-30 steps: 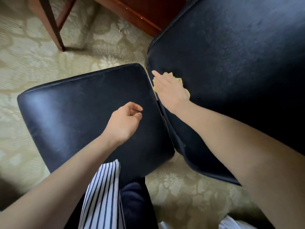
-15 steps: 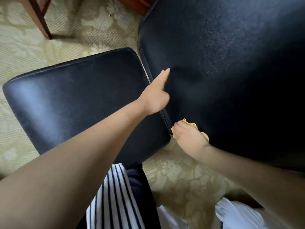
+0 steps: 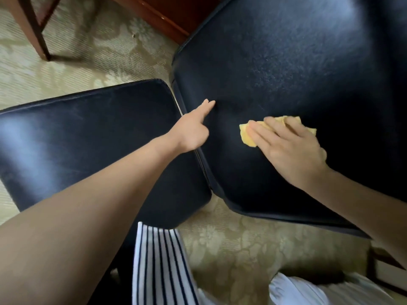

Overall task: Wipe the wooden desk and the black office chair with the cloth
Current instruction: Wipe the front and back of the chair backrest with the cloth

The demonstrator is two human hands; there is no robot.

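The black office chair fills the view: its seat cushion (image 3: pixel 88 137) lies at the left and its backrest (image 3: pixel 286 69) spreads across the right. My right hand (image 3: pixel 288 148) presses flat on a yellow cloth (image 3: pixel 247 135) against the lower backrest; most of the cloth is under my fingers. My left hand (image 3: pixel 191 128) rests at the seam between seat and backrest, fingers stretched onto the backrest, holding nothing. The desk shows only as reddish wood (image 3: pixel 163 12) at the top.
A pale patterned carpet (image 3: pixel 242 249) covers the floor. A dark wooden furniture leg (image 3: pixel 35 34) stands at the top left. My striped garment (image 3: pixel 158 267) hangs at the bottom centre, and white fabric (image 3: pixel 308 291) lies at the bottom right.
My right hand has slid the cloth from the backrest's lower left edge up and to the right, onto the middle of the backrest. My left hand stays at the seam.
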